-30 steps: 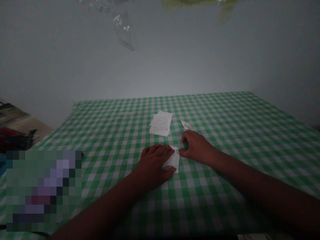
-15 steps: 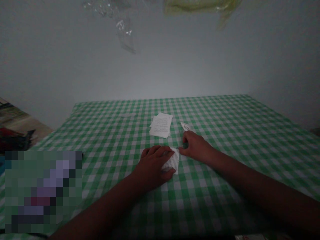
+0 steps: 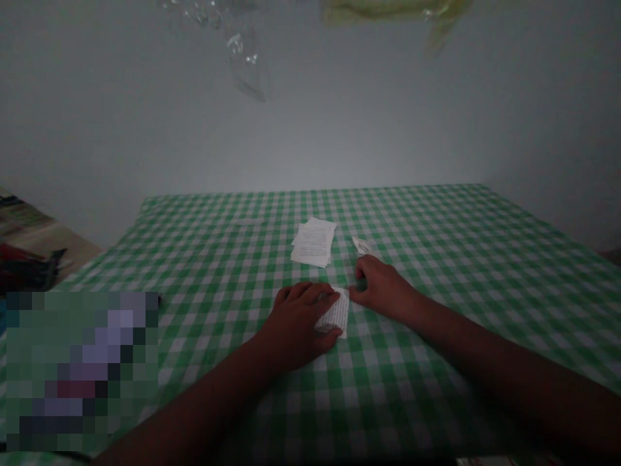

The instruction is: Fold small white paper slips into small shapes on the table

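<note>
A small printed sheet of paper (image 3: 341, 314), which looks folded, lies on the checked tablecloth in front of me. My left hand (image 3: 303, 320) rests flat over its left part, with fingers and thumb stretched out. At the paper's upper right edge is the thumb of my right hand (image 3: 383, 285). That hand's other fingers are curled in, and tablecloth shows through the gap between them and the thumb. Just beyond those knuckles sits a small folded piece of paper (image 3: 361, 245). Farther back, a loose stack of printed sheets (image 3: 312, 243) lies slightly fanned.
A green and white checked tablecloth (image 3: 436, 226) covers the table up to a pale wall (image 3: 310, 129). Clear plastic (image 3: 247, 61) and yellow plastic (image 3: 398, 11) hang above. A pixelated patch hides the lower left. Dark and red items (image 3: 29, 268) lie beyond the left edge.
My right thumb has shifted very slightly along the paper's edge, and the gap under its curled fingers looks a little wider. The left hand stays in place.
</note>
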{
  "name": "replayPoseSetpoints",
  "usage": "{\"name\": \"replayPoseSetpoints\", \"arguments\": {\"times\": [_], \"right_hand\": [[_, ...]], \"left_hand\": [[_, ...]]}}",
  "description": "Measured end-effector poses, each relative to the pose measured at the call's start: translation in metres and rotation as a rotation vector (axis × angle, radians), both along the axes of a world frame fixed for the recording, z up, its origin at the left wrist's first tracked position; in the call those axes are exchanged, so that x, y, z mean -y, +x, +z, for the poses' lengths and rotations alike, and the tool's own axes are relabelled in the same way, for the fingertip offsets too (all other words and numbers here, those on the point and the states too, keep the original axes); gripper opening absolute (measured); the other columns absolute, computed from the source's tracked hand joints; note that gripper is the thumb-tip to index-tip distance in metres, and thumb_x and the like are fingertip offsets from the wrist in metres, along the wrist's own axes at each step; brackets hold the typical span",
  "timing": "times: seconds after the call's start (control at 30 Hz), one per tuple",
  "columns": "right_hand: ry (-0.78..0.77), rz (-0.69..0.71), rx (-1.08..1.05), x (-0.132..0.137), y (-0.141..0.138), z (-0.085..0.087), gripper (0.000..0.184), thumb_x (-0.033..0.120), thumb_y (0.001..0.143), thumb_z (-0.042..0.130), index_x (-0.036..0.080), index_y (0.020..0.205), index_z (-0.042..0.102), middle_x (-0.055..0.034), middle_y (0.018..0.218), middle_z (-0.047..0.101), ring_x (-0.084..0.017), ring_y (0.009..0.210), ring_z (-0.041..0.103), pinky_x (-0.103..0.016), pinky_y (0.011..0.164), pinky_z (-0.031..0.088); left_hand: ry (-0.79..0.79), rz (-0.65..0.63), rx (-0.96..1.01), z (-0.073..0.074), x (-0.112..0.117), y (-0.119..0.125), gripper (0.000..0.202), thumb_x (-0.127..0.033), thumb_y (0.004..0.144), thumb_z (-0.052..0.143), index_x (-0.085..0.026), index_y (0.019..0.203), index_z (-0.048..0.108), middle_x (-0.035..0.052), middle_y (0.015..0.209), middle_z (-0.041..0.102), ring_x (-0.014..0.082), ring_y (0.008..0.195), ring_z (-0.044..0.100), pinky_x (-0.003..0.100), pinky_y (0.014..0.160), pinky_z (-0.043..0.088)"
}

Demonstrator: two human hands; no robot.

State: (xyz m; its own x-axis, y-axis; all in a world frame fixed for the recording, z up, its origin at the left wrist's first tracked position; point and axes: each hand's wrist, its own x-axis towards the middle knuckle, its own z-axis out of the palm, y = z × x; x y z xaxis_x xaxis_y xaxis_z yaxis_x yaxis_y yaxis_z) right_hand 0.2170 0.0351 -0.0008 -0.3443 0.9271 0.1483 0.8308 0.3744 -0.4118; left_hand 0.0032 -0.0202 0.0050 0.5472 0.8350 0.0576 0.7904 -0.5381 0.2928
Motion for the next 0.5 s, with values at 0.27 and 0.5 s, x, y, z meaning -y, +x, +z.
{"name": "replayPoseSetpoints", "arguments": {"times": [0.27, 0.5], "right_hand": [[-0.011, 0.005, 0.013, 0.012, -0.004, 0.004, 0.03, 0.029, 0.069, 0.07, 0.021, 0.076, 0.042, -0.0018, 0.083, 0.053, -0.016, 0.07, 0.049, -0.029, 0.063, 0.035], [-0.032, 0.127, -0.008, 0.015, -0.004, 0.004, 0.028, 0.026, 0.068, 0.069, 0.021, 0.077, 0.043, -0.0008, 0.08, 0.053, -0.017, 0.073, 0.051, -0.03, 0.064, 0.036]], "left_hand": [[0.006, -0.007, -0.001, 0.001, 0.0, -0.001, 0.059, -0.045, 0.082, 0.064, -0.033, 0.137, 0.047, 0.0001, 0.144, 0.048, 0.0295, 0.129, 0.04, 0.051, 0.104, 0.031], [0.007, -0.002, -0.015, 0.001, 0.0, 0.0, 0.062, -0.045, 0.08, 0.065, -0.036, 0.138, 0.047, 0.0, 0.143, 0.048, 0.0302, 0.128, 0.04, 0.05, 0.103, 0.031]]}}
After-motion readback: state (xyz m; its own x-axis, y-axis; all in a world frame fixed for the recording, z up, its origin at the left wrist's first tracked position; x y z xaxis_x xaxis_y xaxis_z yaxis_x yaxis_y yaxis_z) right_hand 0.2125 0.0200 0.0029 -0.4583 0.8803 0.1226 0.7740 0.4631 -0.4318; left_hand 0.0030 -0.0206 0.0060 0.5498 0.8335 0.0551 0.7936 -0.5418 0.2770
